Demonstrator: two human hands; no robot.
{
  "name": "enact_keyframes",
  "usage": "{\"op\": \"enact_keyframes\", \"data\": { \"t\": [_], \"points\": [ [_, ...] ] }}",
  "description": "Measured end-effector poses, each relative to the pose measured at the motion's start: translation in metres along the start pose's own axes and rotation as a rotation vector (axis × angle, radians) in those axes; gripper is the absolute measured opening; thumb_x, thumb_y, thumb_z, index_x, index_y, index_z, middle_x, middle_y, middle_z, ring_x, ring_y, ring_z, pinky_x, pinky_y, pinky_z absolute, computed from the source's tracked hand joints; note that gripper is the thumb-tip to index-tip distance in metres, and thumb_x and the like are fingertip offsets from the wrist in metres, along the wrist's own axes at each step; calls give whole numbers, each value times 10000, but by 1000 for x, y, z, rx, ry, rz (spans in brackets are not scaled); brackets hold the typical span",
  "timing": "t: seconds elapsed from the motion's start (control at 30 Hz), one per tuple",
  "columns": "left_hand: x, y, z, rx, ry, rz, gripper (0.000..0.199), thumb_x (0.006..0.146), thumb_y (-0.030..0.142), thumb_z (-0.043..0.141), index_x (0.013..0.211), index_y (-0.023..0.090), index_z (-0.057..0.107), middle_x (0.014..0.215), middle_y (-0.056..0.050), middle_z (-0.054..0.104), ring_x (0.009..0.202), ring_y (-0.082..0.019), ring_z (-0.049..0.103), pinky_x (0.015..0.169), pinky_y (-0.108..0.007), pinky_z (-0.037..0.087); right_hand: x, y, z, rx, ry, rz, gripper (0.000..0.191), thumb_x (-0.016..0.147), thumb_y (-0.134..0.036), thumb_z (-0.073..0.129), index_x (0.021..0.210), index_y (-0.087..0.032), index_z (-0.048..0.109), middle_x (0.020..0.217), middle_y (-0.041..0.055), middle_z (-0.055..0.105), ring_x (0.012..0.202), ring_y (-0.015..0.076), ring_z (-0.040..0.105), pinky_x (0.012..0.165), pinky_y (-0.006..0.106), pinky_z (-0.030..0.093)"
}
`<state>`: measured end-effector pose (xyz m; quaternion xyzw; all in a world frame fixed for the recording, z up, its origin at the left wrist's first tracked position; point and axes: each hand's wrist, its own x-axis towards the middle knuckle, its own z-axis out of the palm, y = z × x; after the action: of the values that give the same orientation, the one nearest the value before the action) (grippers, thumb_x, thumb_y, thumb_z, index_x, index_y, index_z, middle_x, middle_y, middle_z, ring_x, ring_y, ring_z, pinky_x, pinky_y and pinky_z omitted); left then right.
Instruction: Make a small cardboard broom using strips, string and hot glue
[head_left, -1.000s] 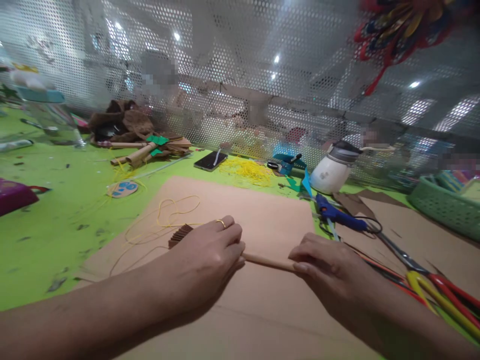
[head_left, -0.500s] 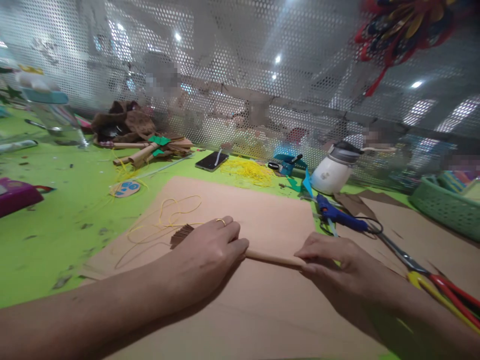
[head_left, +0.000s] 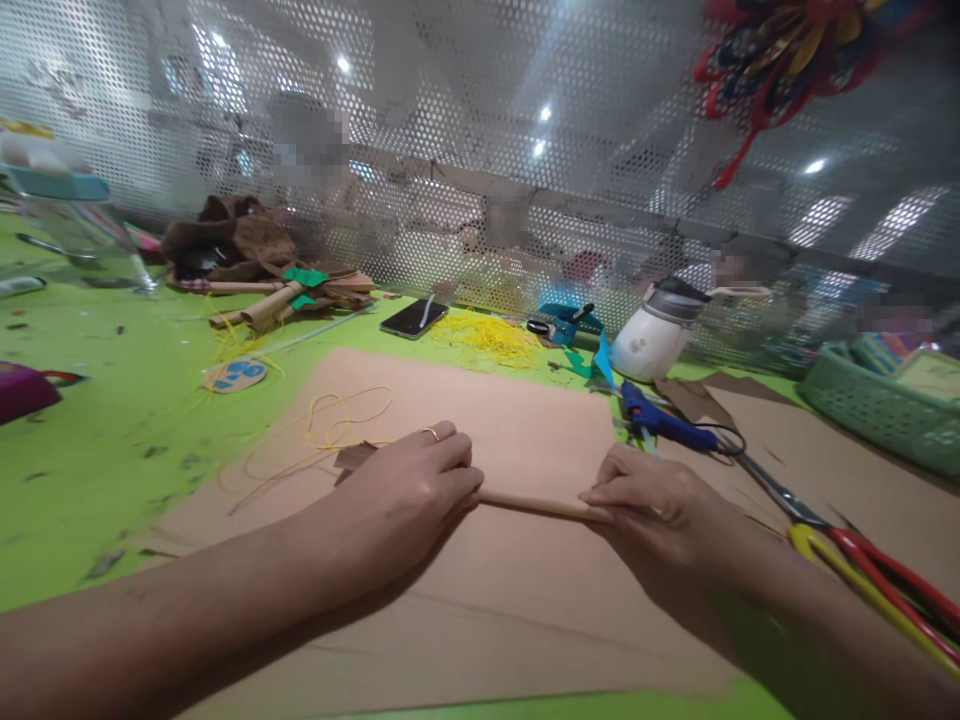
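Observation:
A thin rolled paper stick [head_left: 534, 503] lies crosswise over a large sheet of brown paper [head_left: 480, 600]. My left hand [head_left: 416, 485], with a ring on one finger, is closed over its left part. Pinched at the stick's right end are the fingers of my right hand [head_left: 645, 500]. Dark brown fringed paper [head_left: 355, 457] sticks out past my left hand. Loose yellow string [head_left: 349, 408] curls on the sheet behind that hand.
Scissors with red and yellow handles [head_left: 817, 520] and a blue glue gun [head_left: 667, 422] lie on the right. A white bottle [head_left: 651, 335], a phone [head_left: 414, 318], a yellow string pile [head_left: 487, 338] and a green basket [head_left: 877, 410] stand before the perforated metal screen [head_left: 450, 110].
The view has shifted slightly, so the scene sits a little further left. Both hands keep hold of the paper stick, and less of the dark fringe shows beside my left hand.

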<state>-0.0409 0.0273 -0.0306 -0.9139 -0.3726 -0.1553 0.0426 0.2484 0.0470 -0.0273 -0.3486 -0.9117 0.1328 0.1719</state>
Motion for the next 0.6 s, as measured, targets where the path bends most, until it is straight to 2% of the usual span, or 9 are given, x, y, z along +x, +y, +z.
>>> {"op": "enact_keyframes", "data": {
  "t": [0.2,0.3,0.43,0.6],
  "points": [
    [4,-5,3,-65,-42,-37,304,989,236,391,855,155,651,836,-58,552,794,-186,456,684,-313,380,2,-2,-4,-7,-46,88,295,969,-267,468,864,-178,729,802,64,590,747,167,578,640,281,432],
    [7,-3,0,-89,-46,-81,326,993,277,386,859,162,661,852,-57,556,810,-187,468,694,-318,372,1,-1,-2,-1,-31,105,310,974,-258,443,861,-170,718,808,66,597,741,170,572,646,291,436],
    [10,2,-8,-115,-63,-158,336,984,291,405,804,169,662,848,-46,553,793,-179,479,654,-309,346,1,4,2,22,25,119,212,950,-214,477,950,-169,684,846,67,631,772,177,582,684,305,449],
    [12,-5,-8,-163,-43,-119,329,973,265,427,801,187,697,830,-34,542,783,-162,492,666,-280,369,1,0,6,-79,41,111,214,951,-180,449,816,-167,614,806,59,600,750,185,546,672,329,420]
  ]
}}
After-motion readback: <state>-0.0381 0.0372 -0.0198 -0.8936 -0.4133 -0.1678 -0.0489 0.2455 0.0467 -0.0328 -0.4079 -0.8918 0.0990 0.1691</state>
